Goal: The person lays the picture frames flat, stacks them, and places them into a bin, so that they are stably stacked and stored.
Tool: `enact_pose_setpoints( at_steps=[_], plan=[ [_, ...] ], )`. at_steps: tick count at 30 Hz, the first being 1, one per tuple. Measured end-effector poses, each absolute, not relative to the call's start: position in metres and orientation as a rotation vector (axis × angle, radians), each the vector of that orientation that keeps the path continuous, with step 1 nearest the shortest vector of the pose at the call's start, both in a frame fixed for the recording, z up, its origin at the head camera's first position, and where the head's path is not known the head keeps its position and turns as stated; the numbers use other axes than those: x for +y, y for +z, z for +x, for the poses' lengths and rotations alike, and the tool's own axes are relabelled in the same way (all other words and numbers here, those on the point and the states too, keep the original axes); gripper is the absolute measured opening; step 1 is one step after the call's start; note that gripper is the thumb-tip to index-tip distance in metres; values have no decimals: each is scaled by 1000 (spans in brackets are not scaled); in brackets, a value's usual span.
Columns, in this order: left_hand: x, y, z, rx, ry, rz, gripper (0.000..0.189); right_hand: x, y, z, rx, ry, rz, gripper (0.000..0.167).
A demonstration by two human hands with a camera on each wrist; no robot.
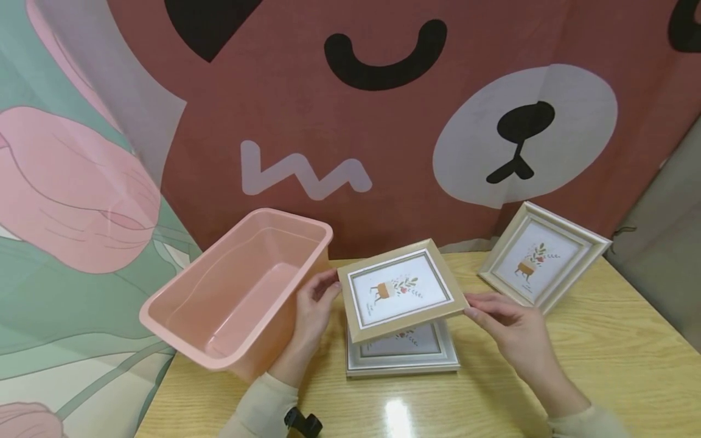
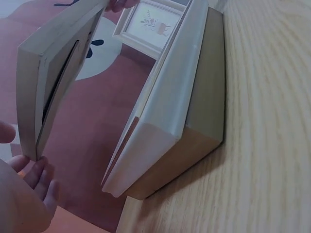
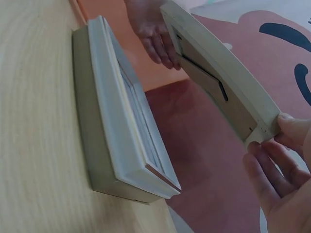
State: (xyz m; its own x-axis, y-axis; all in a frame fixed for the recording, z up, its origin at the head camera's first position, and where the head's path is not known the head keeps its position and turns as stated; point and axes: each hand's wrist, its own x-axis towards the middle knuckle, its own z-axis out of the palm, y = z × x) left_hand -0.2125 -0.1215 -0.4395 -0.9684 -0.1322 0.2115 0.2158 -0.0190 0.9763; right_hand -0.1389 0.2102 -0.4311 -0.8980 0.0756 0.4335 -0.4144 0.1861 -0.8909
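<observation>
A picture frame with a light wooden border and a plant print is held up, tilted, between both hands. My left hand pinches its left edge, thumb on the front and fingers beneath. At the opposite corner my right hand pinches the frame the same way. Below it a silver-white picture frame lies on the table, partly covered from above. In the right wrist view the raised frame's brown backing shows, with its stand folded against it.
A pink plastic bin stands left of the frames, close to my left forearm. Another picture frame stands propped upright at the back right. The wooden table meets a printed bear curtain behind.
</observation>
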Motion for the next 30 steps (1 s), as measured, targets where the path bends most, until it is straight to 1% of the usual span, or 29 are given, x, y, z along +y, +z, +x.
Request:
enact_pose_setpoints(
  at_steps=[8, 16, 30],
  plan=[
    [-123, -442, -215, -2097, -2024, -140, 35, 205, -439, -129, -2154, 1721, 281, 18],
    [-125, -448, -218, -2177, -1981, -123, 35, 202, -449, -120, -2273, 1627, 206, 12],
    [-130, -458, -216, -2339, -1819, -168, 33, 197, -460, -111, -2380, 1496, 152, 10]
  ],
)
